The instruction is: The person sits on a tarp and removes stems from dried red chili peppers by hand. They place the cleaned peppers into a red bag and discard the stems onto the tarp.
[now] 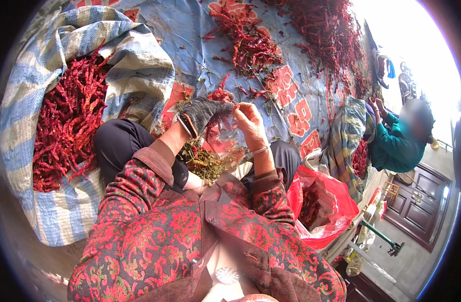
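Note:
My left hand (207, 112), in a dark grey knit glove, grips a bunch of dried red chili peppers (221, 95); some stick up above the fingers and others hang below. Close against it, my bare right hand (252, 124) pinches the end of a chili between thumb and forefinger. Below both hands, a heap of greenish-brown stems (207, 164) lies between my legs. To the left, a blue-and-white striped woven sack (151, 71) stands with its mouth rolled down, full of dried red chilies (72, 120).
A blue printed tarp (185, 41) covers the ground, with a small chili pile (249, 41) and a larger heap (328, 30) on it. At right are a red plastic bag (336, 215) holding chilies, a checked sack (339, 139) and another person (396, 143) in green.

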### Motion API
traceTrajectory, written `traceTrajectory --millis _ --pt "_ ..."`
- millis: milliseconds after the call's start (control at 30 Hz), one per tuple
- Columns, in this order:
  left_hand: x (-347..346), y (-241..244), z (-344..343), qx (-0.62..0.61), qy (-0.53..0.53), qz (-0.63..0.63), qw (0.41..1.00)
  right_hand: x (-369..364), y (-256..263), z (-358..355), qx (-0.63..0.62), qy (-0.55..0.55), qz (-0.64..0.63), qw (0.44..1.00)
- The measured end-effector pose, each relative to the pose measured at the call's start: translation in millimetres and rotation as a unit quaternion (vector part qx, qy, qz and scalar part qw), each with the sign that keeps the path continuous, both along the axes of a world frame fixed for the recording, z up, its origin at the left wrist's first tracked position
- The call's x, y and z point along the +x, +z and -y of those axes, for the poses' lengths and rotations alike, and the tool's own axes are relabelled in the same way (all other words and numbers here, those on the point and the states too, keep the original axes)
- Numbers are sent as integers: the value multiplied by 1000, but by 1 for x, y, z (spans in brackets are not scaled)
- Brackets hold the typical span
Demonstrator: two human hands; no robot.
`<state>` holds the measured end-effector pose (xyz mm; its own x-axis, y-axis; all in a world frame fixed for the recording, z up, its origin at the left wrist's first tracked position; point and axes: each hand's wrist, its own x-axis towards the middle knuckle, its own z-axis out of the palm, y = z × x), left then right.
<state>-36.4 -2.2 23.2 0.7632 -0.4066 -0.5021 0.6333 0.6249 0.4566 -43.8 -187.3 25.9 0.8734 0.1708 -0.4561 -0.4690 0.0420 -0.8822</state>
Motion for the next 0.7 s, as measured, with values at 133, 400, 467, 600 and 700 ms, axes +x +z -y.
traceTrajectory --millis 133,400,467,600,700 --pt "5 2 -7 41 -67 26 997 1 -4 -2 -8 15 34 999" --pt "5 -14 4 47 -42 53 997 2 -8 9 -40 48 8 998" --pt "3 -6 5 58 -41 20 997 1 -5 11 -111 76 24 991" --pt "1 -4 7 61 -40 -7 997 0 8 12 -207 118 55 970" --pt "2 -46 22 0 12 91 996 -4 6 14 -301 114 136 937"
